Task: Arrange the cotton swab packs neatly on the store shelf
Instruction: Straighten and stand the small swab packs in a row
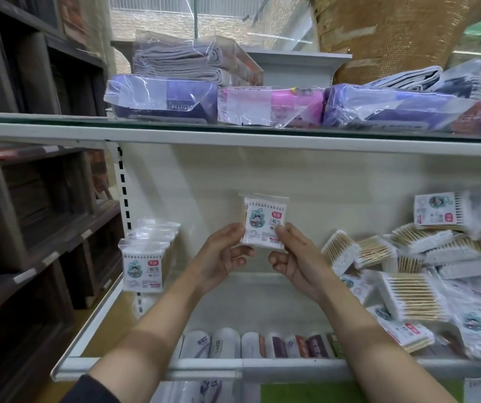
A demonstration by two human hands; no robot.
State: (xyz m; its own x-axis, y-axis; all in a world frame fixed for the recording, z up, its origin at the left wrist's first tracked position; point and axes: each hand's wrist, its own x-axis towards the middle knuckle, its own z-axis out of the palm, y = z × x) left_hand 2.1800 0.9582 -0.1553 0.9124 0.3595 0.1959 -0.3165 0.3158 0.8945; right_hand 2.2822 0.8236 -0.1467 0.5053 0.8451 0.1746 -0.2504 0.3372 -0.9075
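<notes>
Head view, both hands, left hand [221, 251], right hand [295, 254], pinching swab pack [263, 225], loose pile [425, 274] right

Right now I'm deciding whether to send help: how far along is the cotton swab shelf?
Early on. Done: a short upright row of packs stands at the shelf's left end. In hand: the left hand and right hand hold one pack upright between them. Left: a jumbled pile of packs on the right remains to be stood up.

body: two bare forearms | left sleeve [93, 388]: dark, at elbow | hands: no gloves
</notes>
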